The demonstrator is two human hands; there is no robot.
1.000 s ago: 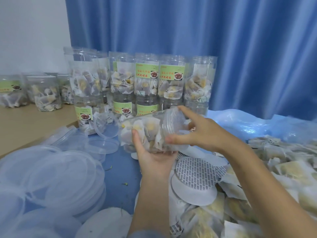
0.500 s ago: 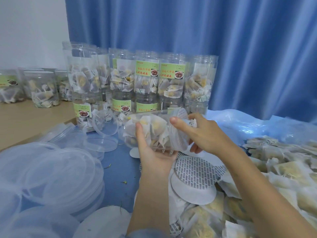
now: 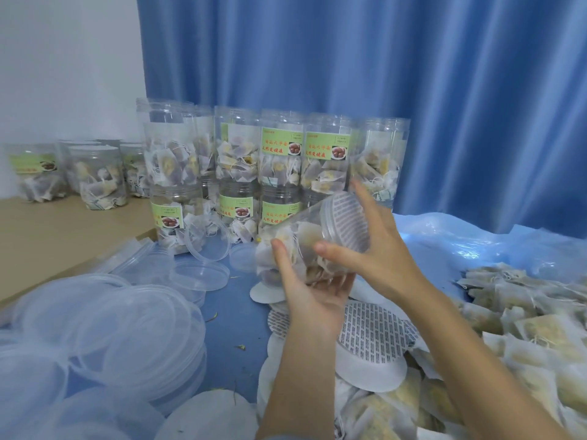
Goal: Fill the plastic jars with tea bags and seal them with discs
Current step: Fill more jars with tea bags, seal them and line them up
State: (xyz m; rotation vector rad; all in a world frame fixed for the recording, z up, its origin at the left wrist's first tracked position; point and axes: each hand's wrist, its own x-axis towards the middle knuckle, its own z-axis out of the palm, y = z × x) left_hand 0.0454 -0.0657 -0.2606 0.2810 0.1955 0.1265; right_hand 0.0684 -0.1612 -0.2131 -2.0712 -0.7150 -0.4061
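A clear plastic jar (image 3: 298, 246) full of tea bags lies tilted in mid-air, its mouth up and to the right. My left hand (image 3: 309, 287) grips it from below, thumb up its side. A white printed seal disc (image 3: 347, 222) sits on the jar's mouth. My right hand (image 3: 378, 249) is spread over that mouth, thumb on the jar's neck and fingers straight beside the disc. More seal discs (image 3: 368, 335) lie in a loose stack below my hands. Loose tea bags (image 3: 521, 315) are heaped at the right.
Filled labelled jars (image 3: 279, 154) stand stacked in two tiers at the back by a blue curtain. More jars (image 3: 95, 176) stand on the wooden top at the far left. Clear plastic lids (image 3: 104, 328) are piled at the left on the blue sheet.
The jar has tipped its mouth further up and right. My right hand moved from the jar's rim to spread over the mouth, where the disc now shows seated.
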